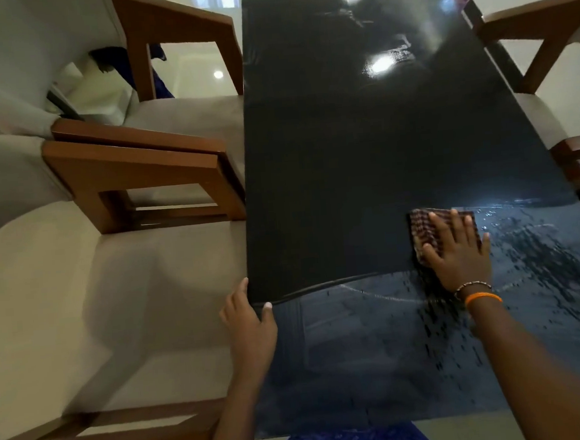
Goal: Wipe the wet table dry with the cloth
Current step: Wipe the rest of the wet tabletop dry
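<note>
Left hand grips the near-left edge of the table, at about seven o'clock in the view, thumb on top and fingers curled loosely over the rim, closed on nothing but the edge itself; it looks like a brace for the body's lean. Right hand, at about four o'clock, lies flat and spread, palm down, pressing the cloth against the glossy black top, forearm reaching forward with an orange band and a beaded bracelet at the wrist. That cloth is a small folded checked rag, mostly under the palm, its far edge showing past the fingertips. It should be soft, light and limp, so it is best driven by flat palm pressure rather than a pinch, or it may bunch; once soaked it may drag and smear. Water droplets streak the surface at three to five o'clock beside the hand, so much of the near-right part seems unwiped. Farther off, toward twelve o'clock, the top shows glare; wooden armchairs stand along the left side.
</note>
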Demonstrator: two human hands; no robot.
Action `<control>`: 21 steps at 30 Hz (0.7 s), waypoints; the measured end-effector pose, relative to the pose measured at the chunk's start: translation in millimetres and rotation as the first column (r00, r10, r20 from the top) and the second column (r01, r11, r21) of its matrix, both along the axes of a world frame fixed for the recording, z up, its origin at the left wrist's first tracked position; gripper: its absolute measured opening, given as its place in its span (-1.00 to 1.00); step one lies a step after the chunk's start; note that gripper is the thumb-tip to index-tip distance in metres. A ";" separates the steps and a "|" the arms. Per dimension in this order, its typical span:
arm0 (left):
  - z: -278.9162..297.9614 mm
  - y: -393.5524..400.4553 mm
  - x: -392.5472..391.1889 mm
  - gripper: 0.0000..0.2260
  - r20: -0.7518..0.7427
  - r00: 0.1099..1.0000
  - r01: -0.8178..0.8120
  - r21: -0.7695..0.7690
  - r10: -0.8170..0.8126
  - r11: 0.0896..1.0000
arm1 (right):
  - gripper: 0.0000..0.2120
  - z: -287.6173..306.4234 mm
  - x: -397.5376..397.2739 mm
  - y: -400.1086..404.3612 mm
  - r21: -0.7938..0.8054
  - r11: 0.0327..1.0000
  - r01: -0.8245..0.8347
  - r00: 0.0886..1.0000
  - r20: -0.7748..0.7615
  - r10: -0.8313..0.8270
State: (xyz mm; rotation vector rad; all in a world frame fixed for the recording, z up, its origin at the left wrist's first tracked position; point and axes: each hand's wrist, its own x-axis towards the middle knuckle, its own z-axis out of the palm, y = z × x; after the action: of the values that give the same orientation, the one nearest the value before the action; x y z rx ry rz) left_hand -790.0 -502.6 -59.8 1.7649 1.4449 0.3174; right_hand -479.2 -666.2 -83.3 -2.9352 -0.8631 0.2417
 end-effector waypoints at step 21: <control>6.7 -93.9 129.2 -0.48 -0.230 0.914 0.379 0.191 -0.334 0.905 | -0.35 -10.4 -11.8 -13.3 0.148 0.878 -0.455 0.890 0.050 0.453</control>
State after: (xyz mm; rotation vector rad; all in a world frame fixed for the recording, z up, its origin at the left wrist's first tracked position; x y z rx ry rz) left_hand -660.8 -596.5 -53.1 2.2630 1.2128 0.1252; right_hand -491.0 -679.5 -93.7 -2.5523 -1.4957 0.1679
